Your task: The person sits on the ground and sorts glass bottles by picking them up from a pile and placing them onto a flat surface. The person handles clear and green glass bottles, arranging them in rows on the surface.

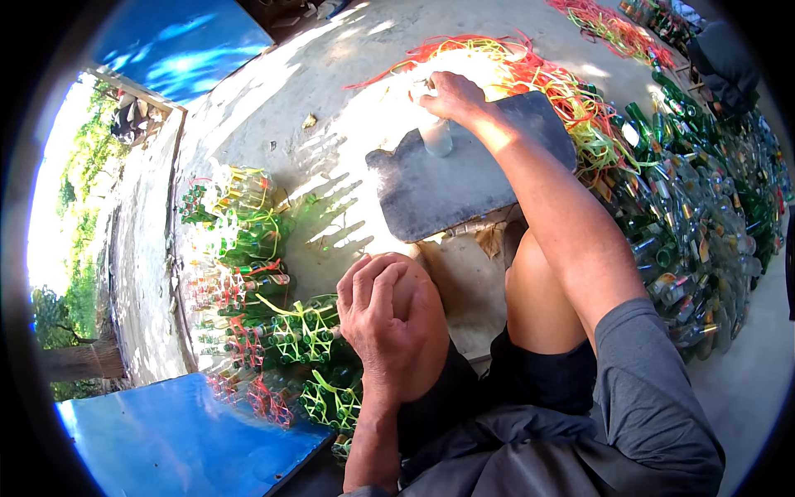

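My right hand (pixel 453 97) reaches out over a dark grey board (pixel 489 186) in front of my knees. Its fingers are closed round the upper part of a clear glass bottle (pixel 436 138), which stands on the board's left part. Bright sunlight washes out the bottle's top and the fingertips. My left hand (pixel 377 311) rests on my left knee, fingers slightly bent and apart, holding nothing. Just beyond the board lies a heap of red and yellow-green plastic strips (pixel 551 79).
At right spreads a large pile of loose green and clear bottles (pixel 700 215). On the left, rows of bottles bound with coloured strips (pixel 248 240) stand on the concrete floor (pixel 240 108). Blue panels (pixel 190 439) border the near left and far left (pixel 178 45).
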`<state>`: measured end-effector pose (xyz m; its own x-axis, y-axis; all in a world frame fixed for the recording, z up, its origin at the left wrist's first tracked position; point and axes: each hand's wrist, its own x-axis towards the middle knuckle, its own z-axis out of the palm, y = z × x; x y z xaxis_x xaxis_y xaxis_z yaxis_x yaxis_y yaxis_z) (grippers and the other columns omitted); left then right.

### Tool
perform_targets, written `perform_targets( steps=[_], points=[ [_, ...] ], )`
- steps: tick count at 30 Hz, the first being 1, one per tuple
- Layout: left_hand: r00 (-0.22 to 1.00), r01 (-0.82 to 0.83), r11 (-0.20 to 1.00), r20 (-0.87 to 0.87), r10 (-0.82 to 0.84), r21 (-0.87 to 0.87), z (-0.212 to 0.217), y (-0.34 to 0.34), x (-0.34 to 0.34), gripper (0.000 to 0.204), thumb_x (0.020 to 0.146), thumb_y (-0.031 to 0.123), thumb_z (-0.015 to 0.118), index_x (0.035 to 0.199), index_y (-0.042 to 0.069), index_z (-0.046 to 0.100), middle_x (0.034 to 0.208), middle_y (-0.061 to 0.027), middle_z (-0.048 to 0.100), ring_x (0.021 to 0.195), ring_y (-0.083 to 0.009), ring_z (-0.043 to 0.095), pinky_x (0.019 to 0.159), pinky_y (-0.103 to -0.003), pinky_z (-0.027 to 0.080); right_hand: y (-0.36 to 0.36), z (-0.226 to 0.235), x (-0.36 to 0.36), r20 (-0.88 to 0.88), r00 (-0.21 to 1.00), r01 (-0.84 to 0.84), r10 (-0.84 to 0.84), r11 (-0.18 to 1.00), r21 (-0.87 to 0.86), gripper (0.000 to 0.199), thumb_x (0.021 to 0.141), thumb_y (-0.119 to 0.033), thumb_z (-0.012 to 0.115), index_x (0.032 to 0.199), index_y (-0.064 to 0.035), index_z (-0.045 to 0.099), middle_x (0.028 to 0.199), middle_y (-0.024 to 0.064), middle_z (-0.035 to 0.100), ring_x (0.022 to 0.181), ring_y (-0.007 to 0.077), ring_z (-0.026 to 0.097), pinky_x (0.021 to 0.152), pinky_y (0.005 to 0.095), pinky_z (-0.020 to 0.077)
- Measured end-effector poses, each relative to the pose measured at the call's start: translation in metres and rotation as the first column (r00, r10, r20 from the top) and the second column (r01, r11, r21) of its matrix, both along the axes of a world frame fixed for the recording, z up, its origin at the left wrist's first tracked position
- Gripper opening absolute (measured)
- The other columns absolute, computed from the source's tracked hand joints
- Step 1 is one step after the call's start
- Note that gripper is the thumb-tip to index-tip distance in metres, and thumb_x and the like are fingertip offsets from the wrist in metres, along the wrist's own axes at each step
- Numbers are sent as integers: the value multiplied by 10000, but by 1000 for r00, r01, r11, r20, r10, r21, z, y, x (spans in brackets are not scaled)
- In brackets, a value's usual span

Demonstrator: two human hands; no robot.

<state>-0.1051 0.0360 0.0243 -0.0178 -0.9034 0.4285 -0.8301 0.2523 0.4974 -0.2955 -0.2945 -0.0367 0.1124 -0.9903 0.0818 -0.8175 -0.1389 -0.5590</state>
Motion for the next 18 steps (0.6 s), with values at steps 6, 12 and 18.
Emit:
perform_targets(
  steps=[6, 12, 18],
  points=[
    [1000, 1, 1000, 4, -1, -26, 2, 0, -1, 330, 754, 92, 775, 1081, 67, 730, 1216, -96, 711, 1214, -369, 622, 1045, -477, 498, -5, -17, -26, 7, 1000, -21, 21, 999, 28, 452, 861, -361, 704, 1191, -52, 707, 1194, 188, 737, 1132, 348, 702, 957, 453, 548],
    [1000, -1, 1000, -1, 1, -7, 2, 1, 5, 315, 768, 81, 763, 1079, 38, 732, 1203, -103, 726, 1230, -359, 605, 1090, -461, 473, 17, 1, -65, 120, 992, 12, -26, 993, 114, 303, 850, -323, 709, 972, -47, 732, 892, 143, 751, 857, 264, 733, 799, 396, 569],
    [999, 33, 999, -33, -34, -21, -3, -3, 0, 302, 807, 94, 759, 1102, 34, 736, 1217, -103, 729, 1222, -344, 599, 1115, -451, 439, 54, 10, -142, 312, 929, 121, -198, 961, 250, 246, 967, -303, 711, 979, -58, 731, 763, 11, 651, 585, 90, 559, 512, 276, 444]
  ],
)
